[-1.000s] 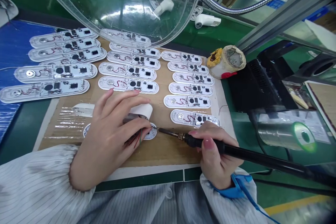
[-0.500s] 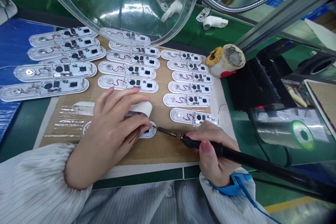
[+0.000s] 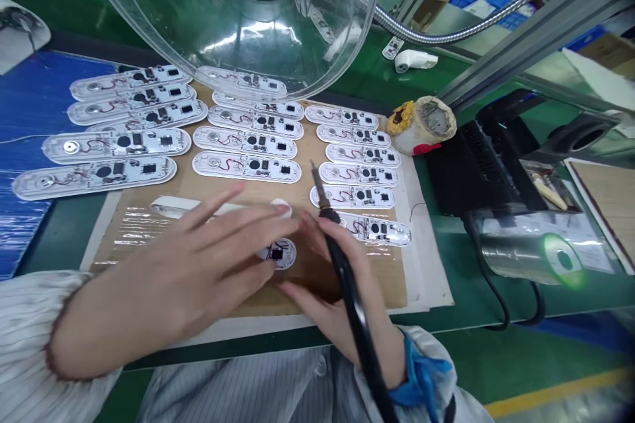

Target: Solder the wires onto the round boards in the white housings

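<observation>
My left hand [image 3: 208,258] is stretched over the work with its fingers extended and apart, slightly blurred. Just beyond its thumb and fingertips shows the rounded end of a white circuit board [image 3: 282,254] with a black chip; the rest of that board is hidden under the hand. Behind the fingers lies a long white plastic casing [image 3: 173,206]. My right hand [image 3: 342,271] keeps a soldering iron [image 3: 342,258] tucked against it, the metal tip pointing up and away from the board. Its thumb and fingertips reach toward the board's right end, apart from each other.
Several white casings with circuit boards [image 3: 248,167] lie in three columns on the cardboard [image 3: 357,277]. A clear round shield [image 3: 238,20] hangs above. To the right are a pot [image 3: 421,125], a black device [image 3: 476,165] and a solder spool [image 3: 530,258].
The soldering iron's tip has left the board and swung upward in my right hand, which has moved left toward the board. My left hand has spread its fingers.
</observation>
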`<state>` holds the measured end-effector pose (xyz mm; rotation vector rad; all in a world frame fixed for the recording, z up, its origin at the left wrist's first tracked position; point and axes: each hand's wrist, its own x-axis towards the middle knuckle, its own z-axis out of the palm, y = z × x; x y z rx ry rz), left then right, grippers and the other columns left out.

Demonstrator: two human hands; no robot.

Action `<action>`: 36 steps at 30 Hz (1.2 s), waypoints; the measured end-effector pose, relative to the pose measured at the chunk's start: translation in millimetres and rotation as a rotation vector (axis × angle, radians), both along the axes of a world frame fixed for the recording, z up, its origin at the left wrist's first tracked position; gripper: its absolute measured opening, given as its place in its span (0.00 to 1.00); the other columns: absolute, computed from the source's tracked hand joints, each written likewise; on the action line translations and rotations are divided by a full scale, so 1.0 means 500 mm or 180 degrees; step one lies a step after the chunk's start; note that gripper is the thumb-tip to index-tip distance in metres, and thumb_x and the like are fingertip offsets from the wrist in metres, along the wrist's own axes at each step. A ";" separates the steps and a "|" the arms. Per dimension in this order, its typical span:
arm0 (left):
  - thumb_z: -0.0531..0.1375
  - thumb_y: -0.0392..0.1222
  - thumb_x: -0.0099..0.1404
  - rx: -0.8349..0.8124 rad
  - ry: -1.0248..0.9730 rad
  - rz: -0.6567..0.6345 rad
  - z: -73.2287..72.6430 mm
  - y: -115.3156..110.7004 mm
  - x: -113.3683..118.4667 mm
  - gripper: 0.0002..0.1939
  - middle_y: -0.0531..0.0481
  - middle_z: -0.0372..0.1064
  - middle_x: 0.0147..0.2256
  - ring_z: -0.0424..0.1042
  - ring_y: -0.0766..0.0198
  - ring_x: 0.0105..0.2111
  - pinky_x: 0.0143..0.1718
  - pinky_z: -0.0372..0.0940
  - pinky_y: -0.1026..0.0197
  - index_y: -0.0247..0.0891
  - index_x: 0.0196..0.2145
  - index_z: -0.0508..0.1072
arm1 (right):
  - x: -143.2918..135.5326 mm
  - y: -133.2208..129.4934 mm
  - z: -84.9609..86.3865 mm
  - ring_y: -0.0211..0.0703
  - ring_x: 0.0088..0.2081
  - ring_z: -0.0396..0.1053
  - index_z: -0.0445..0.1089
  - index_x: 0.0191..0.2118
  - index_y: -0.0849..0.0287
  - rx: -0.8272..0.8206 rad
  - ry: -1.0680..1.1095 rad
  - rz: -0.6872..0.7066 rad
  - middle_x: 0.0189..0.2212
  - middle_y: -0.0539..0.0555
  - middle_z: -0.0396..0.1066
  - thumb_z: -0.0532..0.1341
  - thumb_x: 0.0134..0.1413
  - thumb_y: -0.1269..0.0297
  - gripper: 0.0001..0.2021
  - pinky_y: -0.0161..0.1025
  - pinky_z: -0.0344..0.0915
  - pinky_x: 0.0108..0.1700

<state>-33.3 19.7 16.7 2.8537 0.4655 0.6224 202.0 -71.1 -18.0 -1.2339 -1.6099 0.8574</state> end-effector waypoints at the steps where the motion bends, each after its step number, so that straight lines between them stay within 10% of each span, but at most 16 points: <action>1: 0.47 0.31 0.79 0.0172 0.0052 -0.0168 0.004 0.001 -0.006 0.19 0.45 0.67 0.66 0.59 0.55 0.72 0.80 0.36 0.46 0.37 0.49 0.77 | -0.008 0.002 -0.005 0.46 0.70 0.66 0.53 0.74 0.41 -0.0006 -0.0114 0.0075 0.72 0.50 0.63 0.72 0.61 0.73 0.44 0.43 0.66 0.73; 8: 0.45 0.30 0.80 0.0565 -0.0230 -0.0026 -0.022 -0.001 -0.002 0.21 0.47 0.80 0.44 0.75 0.57 0.50 0.65 0.64 0.53 0.37 0.46 0.78 | -0.030 0.015 -0.011 0.44 0.64 0.74 0.53 0.75 0.42 -0.0042 -0.0350 0.0050 0.71 0.50 0.65 0.67 0.64 0.75 0.40 0.41 0.71 0.69; 14: 0.47 0.30 0.80 0.0371 -0.0301 0.0169 -0.042 -0.023 0.007 0.17 0.42 0.76 0.49 0.70 0.53 0.55 0.72 0.56 0.48 0.31 0.50 0.75 | -0.028 0.018 0.010 0.45 0.61 0.77 0.60 0.71 0.43 0.0089 -0.0284 -0.0046 0.65 0.50 0.73 0.70 0.63 0.72 0.36 0.41 0.76 0.64; 18: 0.57 0.29 0.76 0.0085 -0.0403 0.0795 -0.044 -0.040 0.014 0.07 0.39 0.67 0.58 0.65 0.46 0.63 0.70 0.57 0.41 0.34 0.45 0.76 | 0.021 0.017 0.031 0.41 0.40 0.84 0.70 0.66 0.43 0.0730 -0.0126 -0.0838 0.41 0.45 0.84 0.65 0.71 0.66 0.21 0.41 0.80 0.54; 22: 0.58 0.33 0.77 -0.0610 -0.0405 0.1100 -0.044 -0.047 0.018 0.07 0.40 0.64 0.61 0.67 0.50 0.61 0.62 0.64 0.48 0.37 0.42 0.76 | 0.065 0.017 0.028 0.45 0.42 0.82 0.79 0.55 0.45 0.1054 -0.0261 -0.1706 0.45 0.50 0.83 0.69 0.67 0.63 0.13 0.42 0.79 0.44; 26: 0.57 0.36 0.79 -0.0926 -0.0365 0.0892 -0.040 -0.036 0.004 0.08 0.46 0.61 0.65 0.67 0.54 0.62 0.62 0.64 0.52 0.42 0.45 0.77 | 0.064 0.012 0.013 0.37 0.27 0.72 0.81 0.45 0.50 0.0931 0.0348 -0.1269 0.34 0.48 0.80 0.63 0.72 0.60 0.07 0.37 0.68 0.27; 36: 0.58 0.35 0.77 -0.0940 -0.0357 0.0787 -0.039 -0.018 -0.007 0.07 0.46 0.65 0.64 0.72 0.55 0.59 0.60 0.67 0.54 0.41 0.45 0.76 | 0.054 0.004 0.000 0.40 0.26 0.70 0.79 0.43 0.51 0.0816 0.0202 -0.0756 0.32 0.49 0.79 0.63 0.68 0.69 0.06 0.43 0.72 0.33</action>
